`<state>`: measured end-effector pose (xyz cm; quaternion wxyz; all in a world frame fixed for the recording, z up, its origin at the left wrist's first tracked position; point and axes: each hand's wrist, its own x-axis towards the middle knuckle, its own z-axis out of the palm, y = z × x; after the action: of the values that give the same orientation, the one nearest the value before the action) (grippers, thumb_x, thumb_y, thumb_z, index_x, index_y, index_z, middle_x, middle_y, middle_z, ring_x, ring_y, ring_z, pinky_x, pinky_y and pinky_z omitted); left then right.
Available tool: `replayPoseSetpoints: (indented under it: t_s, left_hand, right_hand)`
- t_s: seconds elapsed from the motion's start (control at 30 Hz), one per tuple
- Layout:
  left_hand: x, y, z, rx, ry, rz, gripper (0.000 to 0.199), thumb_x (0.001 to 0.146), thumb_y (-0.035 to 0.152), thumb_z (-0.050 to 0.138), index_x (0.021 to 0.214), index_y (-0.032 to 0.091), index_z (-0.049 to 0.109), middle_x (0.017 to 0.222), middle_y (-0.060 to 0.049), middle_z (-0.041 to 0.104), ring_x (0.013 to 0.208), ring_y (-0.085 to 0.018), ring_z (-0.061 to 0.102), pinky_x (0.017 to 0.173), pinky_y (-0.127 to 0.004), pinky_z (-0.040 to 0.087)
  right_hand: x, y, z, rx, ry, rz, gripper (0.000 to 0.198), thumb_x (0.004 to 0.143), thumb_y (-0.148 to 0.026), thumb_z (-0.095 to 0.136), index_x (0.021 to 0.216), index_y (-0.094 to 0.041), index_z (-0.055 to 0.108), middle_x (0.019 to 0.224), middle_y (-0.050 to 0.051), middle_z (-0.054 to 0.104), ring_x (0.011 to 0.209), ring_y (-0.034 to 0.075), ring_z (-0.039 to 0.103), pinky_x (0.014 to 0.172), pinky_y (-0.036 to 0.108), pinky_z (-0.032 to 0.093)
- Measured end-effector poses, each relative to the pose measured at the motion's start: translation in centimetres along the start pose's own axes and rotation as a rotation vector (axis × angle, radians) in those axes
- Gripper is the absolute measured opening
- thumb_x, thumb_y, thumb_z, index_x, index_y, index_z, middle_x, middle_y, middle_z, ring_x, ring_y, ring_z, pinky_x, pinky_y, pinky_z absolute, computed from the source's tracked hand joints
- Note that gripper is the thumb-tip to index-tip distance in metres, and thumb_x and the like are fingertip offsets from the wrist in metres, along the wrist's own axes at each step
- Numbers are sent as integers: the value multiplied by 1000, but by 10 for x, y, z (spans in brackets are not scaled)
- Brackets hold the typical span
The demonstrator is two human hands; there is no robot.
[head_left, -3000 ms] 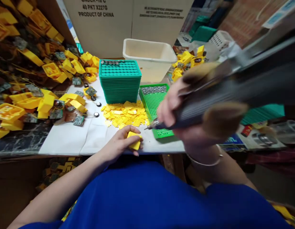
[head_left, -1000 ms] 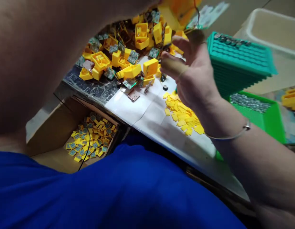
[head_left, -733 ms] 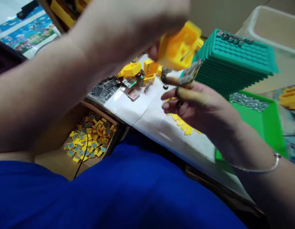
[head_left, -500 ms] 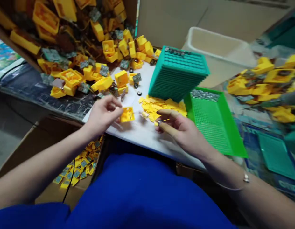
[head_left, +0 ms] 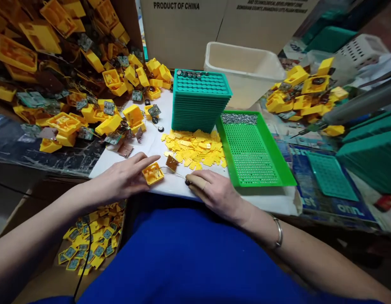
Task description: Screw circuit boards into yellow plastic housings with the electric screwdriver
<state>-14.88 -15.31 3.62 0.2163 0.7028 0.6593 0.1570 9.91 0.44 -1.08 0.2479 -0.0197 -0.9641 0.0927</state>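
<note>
My left hand [head_left: 127, 175] is closed around the left side of a small open yellow plastic case [head_left: 153, 173], its index finger stretched out above the case. Thin wires run from the case to a small brown circuit board [head_left: 171, 163] lying tilted to its right. Between the fingertips of my right hand [head_left: 216, 190] is a small dark round part [head_left: 187, 182], low over the table's front edge. A thin wire leads from it toward the board. Just behind the right hand lies a heap of flat yellow pieces [head_left: 195, 147].
A stack of teal trays [head_left: 200, 105] holds several round parts on top. Beside it are a green perforated tray [head_left: 255, 147] and a translucent bin [head_left: 242, 76]. Yellow cases with boards [head_left: 113, 122] pile up at left; a box below holds more [head_left: 87, 240]. A pointed tool [head_left: 322, 124] sticks in from the right.
The view has shifted to the right. My right hand has come down to the table edge with the round part, and the wires and brown board now show clearly beside the case.
</note>
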Motion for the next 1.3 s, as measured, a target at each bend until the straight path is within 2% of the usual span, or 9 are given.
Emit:
replayPoseSetpoints:
  t_s: [0.13, 0.37, 0.5, 0.6, 0.67, 0.8, 0.87, 1.07, 1.3]
  left_hand:
    - [9, -4, 2, 10, -57, 19, 44, 94, 31, 50, 137, 21, 53, 102, -8, 61, 86, -19, 61, 74, -28, 45]
    - [17, 24, 12, -107, -11, -149, 42, 81, 50, 66, 106, 16, 59, 85, -3, 60, 69, -17, 56, 62, -29, 44]
    - [22, 38, 30, -263, 95, -223, 44, 81, 51, 65, 107, 16, 56, 87, -2, 56, 71, -17, 55, 63, -30, 47]
    - [28, 44, 42, -374, 160, -231, 43, 81, 48, 66, 110, 17, 57, 89, -2, 50, 72, -16, 53, 63, -30, 50]
    - [33, 47, 46, -451, 168, -223, 44, 81, 46, 68, 114, 19, 57, 93, -2, 49, 75, -15, 53, 63, -30, 51]
    - [42, 56, 46, -730, 73, -228, 45, 83, 40, 69, 121, 22, 52, 105, -5, 57, 87, -18, 60, 74, -32, 53]
    - [45, 60, 45, -933, -1, -229, 44, 85, 34, 68, 122, 23, 48, 107, -5, 62, 93, -18, 63, 80, -32, 53]
    - [53, 63, 50, -1385, -82, -265, 42, 82, 19, 72, 117, 23, 49, 98, -2, 68, 92, -15, 65, 82, -28, 54]
    - [66, 73, 52, -1452, 134, -326, 38, 76, 15, 77, 104, 21, 53, 90, 1, 69, 81, -12, 67, 76, -25, 57]
  right_hand:
    - [-1, 2, 2, -59, -78, 112, 27, 97, -30, 50, 83, -14, 68, 72, 5, 63, 68, 15, 55, 64, 27, 43]
    - [15, -3, -4, -20, -337, 194, 20, 93, -16, 48, 83, -11, 65, 79, 8, 62, 69, 14, 53, 62, 28, 40]
    - [20, 3, -8, 428, -213, 448, 13, 90, -17, 55, 94, -11, 66, 87, 8, 67, 77, 13, 59, 71, 26, 47]
    - [18, 11, -12, 820, -163, 612, 17, 91, -22, 55, 102, -12, 64, 81, 2, 67, 58, 6, 56, 58, 21, 47]
    - [17, 16, -15, 868, -146, 514, 19, 92, -25, 55, 103, -12, 63, 79, 1, 65, 55, 6, 54, 55, 20, 46]
    - [17, 26, -21, 551, -121, 33, 20, 95, -25, 52, 100, -10, 64, 88, 8, 66, 78, 12, 59, 70, 25, 50]
    - [20, 27, -26, 409, -204, -84, 25, 98, -25, 46, 100, -8, 64, 89, 10, 65, 78, 13, 58, 70, 26, 50]
    - [39, 18, -50, 123, -522, -22, 26, 97, -29, 48, 93, -10, 65, 87, 9, 63, 68, 14, 51, 60, 27, 38]
    - [31, 23, -55, 273, -305, 2, 22, 96, -19, 49, 95, -13, 69, 83, 6, 62, 72, 12, 53, 63, 25, 41]
